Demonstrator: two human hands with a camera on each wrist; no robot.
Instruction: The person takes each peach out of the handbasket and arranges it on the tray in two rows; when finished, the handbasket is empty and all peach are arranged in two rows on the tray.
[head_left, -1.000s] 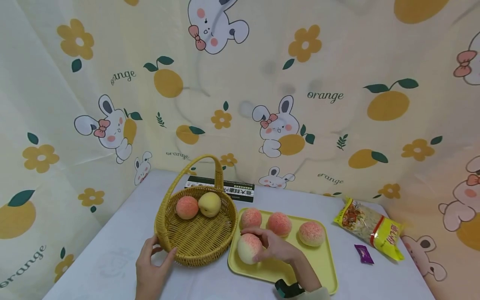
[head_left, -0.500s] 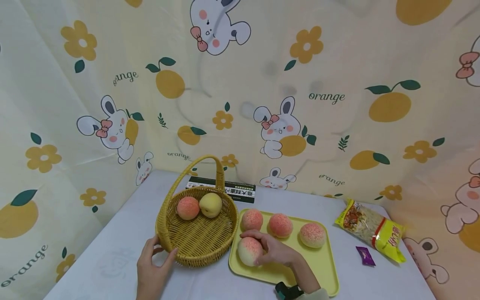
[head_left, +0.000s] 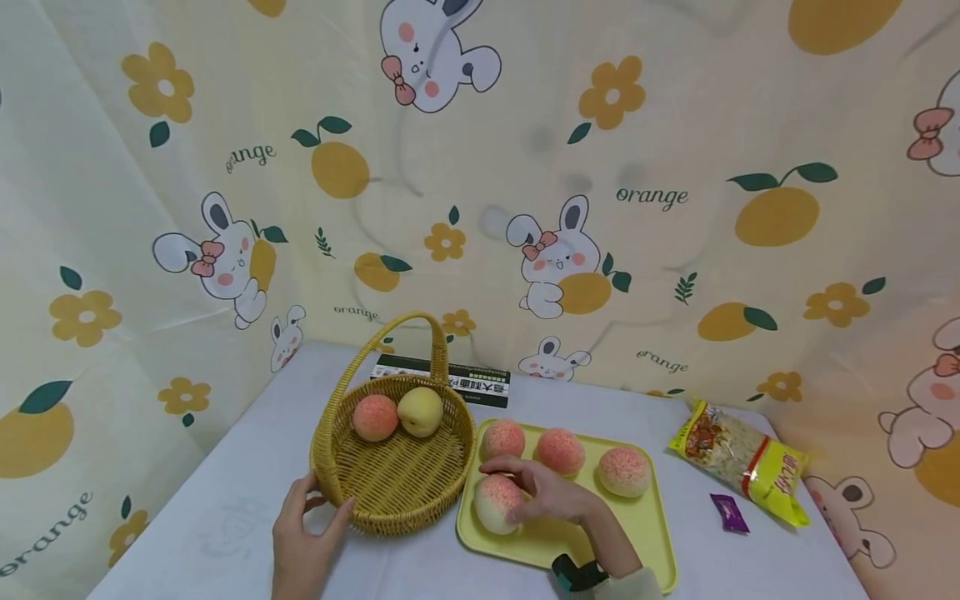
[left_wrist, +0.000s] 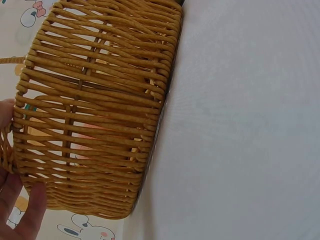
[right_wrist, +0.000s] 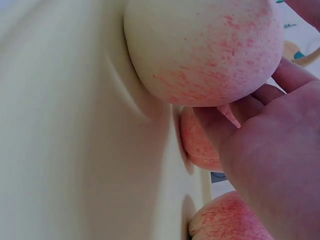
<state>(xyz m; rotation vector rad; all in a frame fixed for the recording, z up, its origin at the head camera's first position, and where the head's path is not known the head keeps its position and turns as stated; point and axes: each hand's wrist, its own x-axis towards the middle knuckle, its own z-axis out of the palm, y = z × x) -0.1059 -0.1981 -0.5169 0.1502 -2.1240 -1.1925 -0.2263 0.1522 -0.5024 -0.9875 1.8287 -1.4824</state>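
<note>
A yellow wicker basket [head_left: 393, 477] with an arched handle stands left of centre in the head view. Inside it a pink peach [head_left: 375, 417] and a pale yellow peach [head_left: 420, 411] touch. My left hand [head_left: 306, 533] grips the basket's near-left rim; the left wrist view shows its fingers [left_wrist: 34, 207] against the woven wall [left_wrist: 95, 115]. On the yellow tray [head_left: 555, 546], my right hand [head_left: 553, 493] holds a cream-and-pink peach [head_left: 495, 508] at the front left. In the right wrist view this peach [right_wrist: 200, 50] sits on or very near the tray surface.
Three more peaches lie along the tray's back: left [head_left: 503, 438], middle [head_left: 560, 451] and right [head_left: 624, 472]. A black box [head_left: 480, 385] lies behind the basket. To the right are a yellow food bag [head_left: 742, 460] and a small purple packet [head_left: 729, 512]. A patterned cloth [head_left: 480, 167] hangs behind.
The head view has shifted very slightly. Both hands keep their hold on the basket and the peach, and nothing else has visibly moved.
</note>
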